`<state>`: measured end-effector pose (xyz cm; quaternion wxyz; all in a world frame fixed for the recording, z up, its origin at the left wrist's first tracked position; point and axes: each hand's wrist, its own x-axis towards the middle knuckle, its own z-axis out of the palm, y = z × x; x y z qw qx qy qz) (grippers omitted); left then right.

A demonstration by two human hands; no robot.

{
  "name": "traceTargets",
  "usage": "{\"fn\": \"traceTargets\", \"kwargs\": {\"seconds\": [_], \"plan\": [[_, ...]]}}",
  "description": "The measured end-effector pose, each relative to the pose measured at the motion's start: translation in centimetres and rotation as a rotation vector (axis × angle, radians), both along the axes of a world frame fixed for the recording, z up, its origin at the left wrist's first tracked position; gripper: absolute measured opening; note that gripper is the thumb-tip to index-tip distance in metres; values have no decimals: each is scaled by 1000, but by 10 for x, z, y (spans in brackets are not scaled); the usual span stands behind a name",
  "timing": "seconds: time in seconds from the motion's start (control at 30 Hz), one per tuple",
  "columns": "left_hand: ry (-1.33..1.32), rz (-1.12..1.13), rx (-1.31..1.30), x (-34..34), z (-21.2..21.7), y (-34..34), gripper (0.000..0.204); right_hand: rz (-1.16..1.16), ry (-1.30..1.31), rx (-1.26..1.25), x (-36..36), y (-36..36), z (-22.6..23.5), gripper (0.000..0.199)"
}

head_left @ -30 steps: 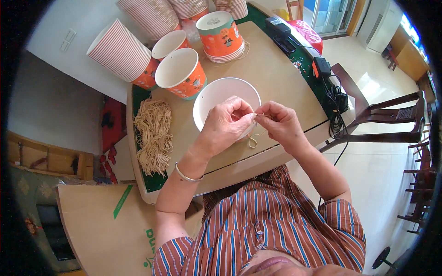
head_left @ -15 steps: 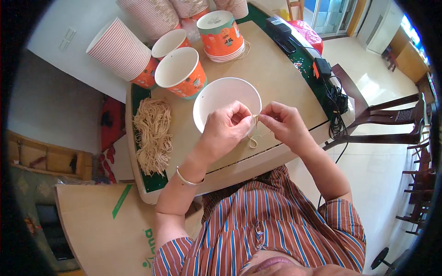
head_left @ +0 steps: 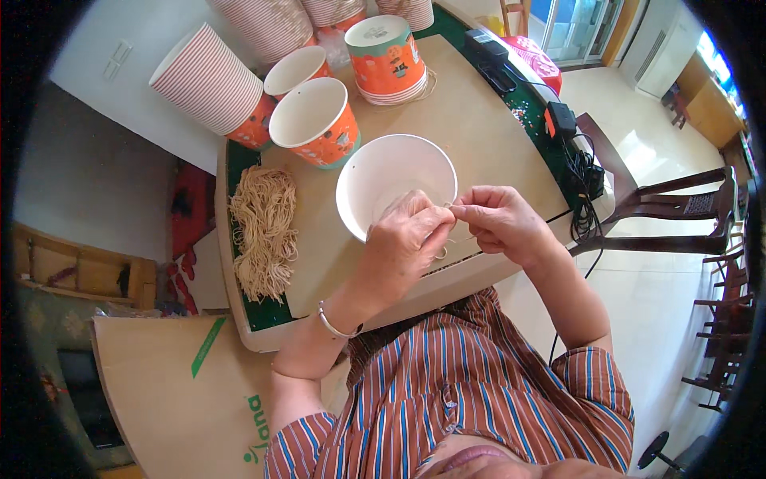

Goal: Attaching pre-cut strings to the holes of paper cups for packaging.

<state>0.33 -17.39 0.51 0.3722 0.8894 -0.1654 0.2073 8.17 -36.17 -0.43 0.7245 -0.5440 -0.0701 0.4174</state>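
Observation:
My left hand (head_left: 408,243) and my right hand (head_left: 504,223) meet at the near right rim of a white paper tub (head_left: 379,172). Both are closed, fingertips pinching a thin beige cord (head_left: 441,254) between them, and a small loop of it hangs below my left fingers. How the cord runs inside the fingers is hidden. Left of the tub, a bundle of loose beige cords (head_left: 265,235) lies along the table's left edge.
Behind the tub stand an open orange tub (head_left: 339,134), an upside-down stack of tubs (head_left: 391,68) and a leaning stack (head_left: 209,84). Black adapters and cables (head_left: 586,176) line the right edge beside a dark chair (head_left: 678,207). A cardboard sheet (head_left: 171,383) is at lower left.
My left hand has turned over, its back now more upward and its fingers folded closer to the right hand. The right fingers have curled in. Both still pinch the cord.

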Motion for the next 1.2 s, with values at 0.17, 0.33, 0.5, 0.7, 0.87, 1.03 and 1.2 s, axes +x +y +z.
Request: {"fn": "traceTargets", "kwargs": {"seconds": [0.17,0.33,0.5,0.7,0.87,1.03,1.2], "plan": [[-76,-19,86,-2,0,3,14,-3,34,-4,0,0,-4,14],[-83,22,29,-1,0,11,15,-17,-7,0,-3,4,-6,9],[270,-11,-146,7,10,16,23,-60,-65,-101,-6,8,4,8],[339,-99,-249,14,8,16,18,-39,-83,-44,-6,8,4,7],[399,-25,-236,12,10,17,10,-28,-148,-87,-7,12,10,8],[528,-36,-349,16,6,22,6,-23,-198,-127,-7,12,10,8],[633,-130,-532,17,1,28,8,5,-269,-166,-6,12,8,8]]}}
